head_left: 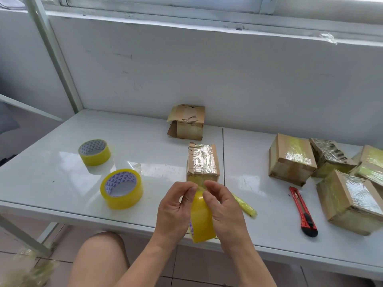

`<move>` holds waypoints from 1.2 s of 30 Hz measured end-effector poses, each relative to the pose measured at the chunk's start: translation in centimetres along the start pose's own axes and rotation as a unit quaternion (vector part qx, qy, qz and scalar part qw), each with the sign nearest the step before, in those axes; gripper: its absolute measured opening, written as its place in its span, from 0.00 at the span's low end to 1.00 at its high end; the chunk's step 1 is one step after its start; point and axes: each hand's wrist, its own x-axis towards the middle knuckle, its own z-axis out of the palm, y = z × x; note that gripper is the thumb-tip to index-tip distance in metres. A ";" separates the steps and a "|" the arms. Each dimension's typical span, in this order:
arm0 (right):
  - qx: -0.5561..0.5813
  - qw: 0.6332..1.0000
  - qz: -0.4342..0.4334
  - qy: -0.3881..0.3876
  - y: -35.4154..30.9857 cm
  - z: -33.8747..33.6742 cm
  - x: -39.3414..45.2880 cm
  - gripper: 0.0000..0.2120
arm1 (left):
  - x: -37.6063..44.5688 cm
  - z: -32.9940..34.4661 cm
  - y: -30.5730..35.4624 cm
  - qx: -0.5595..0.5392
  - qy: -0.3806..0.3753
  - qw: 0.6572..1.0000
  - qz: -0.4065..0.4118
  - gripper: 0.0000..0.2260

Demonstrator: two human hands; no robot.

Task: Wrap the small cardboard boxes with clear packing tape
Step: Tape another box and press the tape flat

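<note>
Cardboard done: taped brown cardboard boxes (292, 158), right of frame.
Left: untaped torn box (187, 122), upper centre.
Hands: left hand (173, 210) and right hand (222, 212), fingers curled around yellowish clear tape roll (201, 218).

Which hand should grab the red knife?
Probably the right hand. The red knife lies on its side of the table; the left hand can keep holding the tape roll.

Both forearms reach in from the near edge and meet at centre. The left hand (174, 210) and the right hand (222, 212) face each other, fingers curled, gripping a tape roll (202, 219) between them. Thumbs and forefingers pinch close together at its far end. A bare knee (99, 259) shows near left.
</note>
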 end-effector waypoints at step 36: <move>0.084 0.991 0.060 0.088 -1.1 1.0 0.1 0.08 | 0.0 0.7 -0.3 0.155 0.005 0.980 0.124 0.14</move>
